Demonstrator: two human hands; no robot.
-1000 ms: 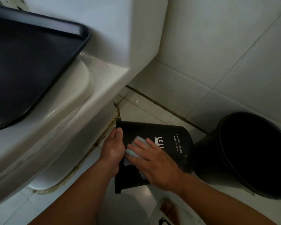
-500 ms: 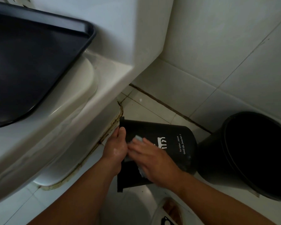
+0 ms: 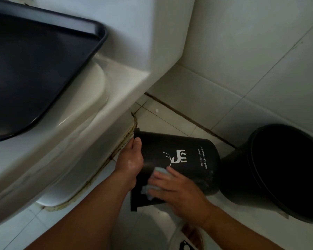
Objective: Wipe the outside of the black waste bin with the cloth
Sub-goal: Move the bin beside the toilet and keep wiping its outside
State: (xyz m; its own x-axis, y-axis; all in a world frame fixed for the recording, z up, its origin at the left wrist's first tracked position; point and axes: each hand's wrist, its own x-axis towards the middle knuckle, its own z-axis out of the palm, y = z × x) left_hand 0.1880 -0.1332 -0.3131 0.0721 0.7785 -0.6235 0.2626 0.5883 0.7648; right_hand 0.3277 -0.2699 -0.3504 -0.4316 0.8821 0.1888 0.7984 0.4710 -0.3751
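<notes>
The black waste bin [image 3: 192, 152], printed with a white deer and small text, lies tipped on its side on the floor, its rim pointing toward the toilet. My left hand [image 3: 131, 161] grips that rim, thumb on the outer wall. My right hand [image 3: 177, 191] presses a pale blue cloth [image 3: 160, 171] against the bin's near side wall, fingers spread over it. Most of the cloth is hidden under the hand.
A white toilet [image 3: 83, 134] with a dark tray [image 3: 34, 65] on its lid fills the left. A larger black bucket [image 3: 282, 170] stands right of the bin by the tiled wall [image 3: 251, 69]. A white bag [image 3: 186, 239] sits at the bottom edge.
My right hand slid the cloth down the bin wall toward me, uncovering the deer print. The left hand kept its grip on the rim.
</notes>
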